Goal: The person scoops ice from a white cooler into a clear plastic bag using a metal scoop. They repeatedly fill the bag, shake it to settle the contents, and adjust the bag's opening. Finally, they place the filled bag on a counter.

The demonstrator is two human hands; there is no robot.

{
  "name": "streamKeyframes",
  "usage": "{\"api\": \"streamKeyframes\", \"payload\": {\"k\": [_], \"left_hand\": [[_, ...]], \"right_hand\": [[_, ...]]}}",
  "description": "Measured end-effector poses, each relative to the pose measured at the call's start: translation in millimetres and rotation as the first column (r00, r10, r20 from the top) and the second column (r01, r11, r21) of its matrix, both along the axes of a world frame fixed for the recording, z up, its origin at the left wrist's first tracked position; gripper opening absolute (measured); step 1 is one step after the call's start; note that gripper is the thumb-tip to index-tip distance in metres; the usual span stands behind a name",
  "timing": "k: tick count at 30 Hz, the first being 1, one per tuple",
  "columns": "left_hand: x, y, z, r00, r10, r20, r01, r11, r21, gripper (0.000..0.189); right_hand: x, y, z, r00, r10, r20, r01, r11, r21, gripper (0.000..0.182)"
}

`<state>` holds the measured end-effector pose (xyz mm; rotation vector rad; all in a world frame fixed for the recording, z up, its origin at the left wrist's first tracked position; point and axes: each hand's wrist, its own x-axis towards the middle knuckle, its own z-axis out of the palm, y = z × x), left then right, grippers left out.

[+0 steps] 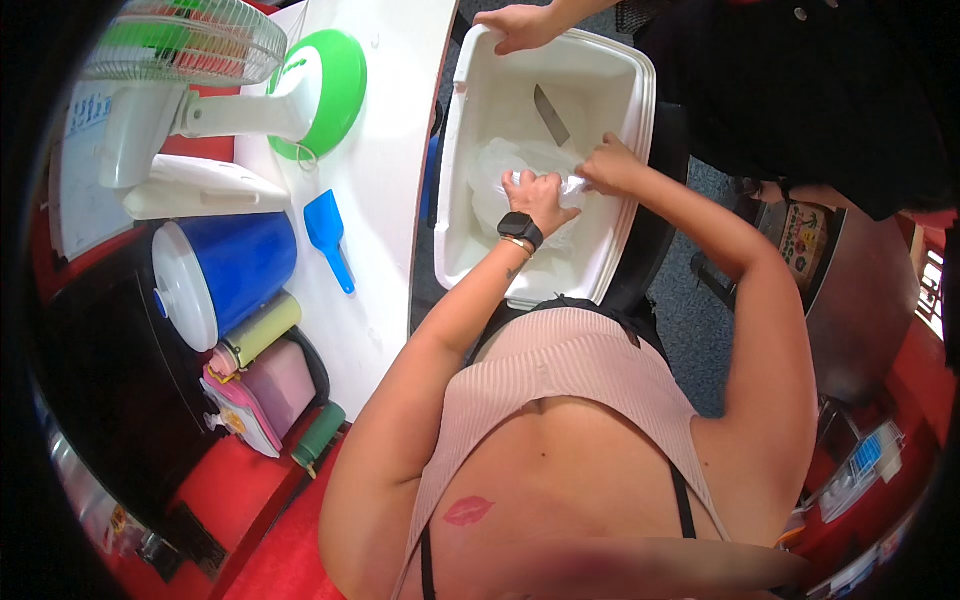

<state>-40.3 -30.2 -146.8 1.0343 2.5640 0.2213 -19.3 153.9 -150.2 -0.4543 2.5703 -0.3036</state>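
Note:
A white cooler box (457, 247) stands open in front of my torso. Inside it lies a clear plastic bag (491, 161) with whitish, ice-like contents that are hard to make out. My left hand (536, 199), with a black smartwatch at the wrist, grips the bunched top of the bag. Close beside it, my right hand (611, 169) pinches the other end of the gathered plastic. Beyond my hands a knife (551, 115) rests in the box, its grey blade showing; its handle cannot be made out.
Another person's hand (521, 28) holds the box's far rim. On the white table (375, 330) at left are a green-and-white fan (330, 97), a blue scoop (327, 236), a blue jug (247, 262) and several bottles. A person in black (810, 97) stands at upper right.

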Motion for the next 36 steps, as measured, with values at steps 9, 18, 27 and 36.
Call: {"api": "streamKeyframes", "payload": {"k": [9,18,27,36], "left_hand": [[21,-38,-30,0.928,-0.176,-0.328,0.245,0.952,0.183,0.011],[25,-19,-20,0.93,-0.157,-0.332,0.208,0.971,0.122,0.02],[2,-41,-12,0.93,-0.329,-0.165,0.362,0.898,0.249,0.021],[-11,-58,-16,0.848,-0.351,-0.397,0.408,0.911,0.066,0.048]], "right_hand": [[86,-86,-13,0.953,-0.053,-0.297,0.054,0.999,-0.002,0.011],[97,-81,0,0.925,-0.071,-0.374,0.14,0.977,0.161,0.02],[107,-133,-4,0.869,-0.41,-0.275,0.451,0.887,0.102,0.045],[63,-114,-34,0.626,-0.554,-0.549,0.559,0.809,-0.181,0.005]]}}
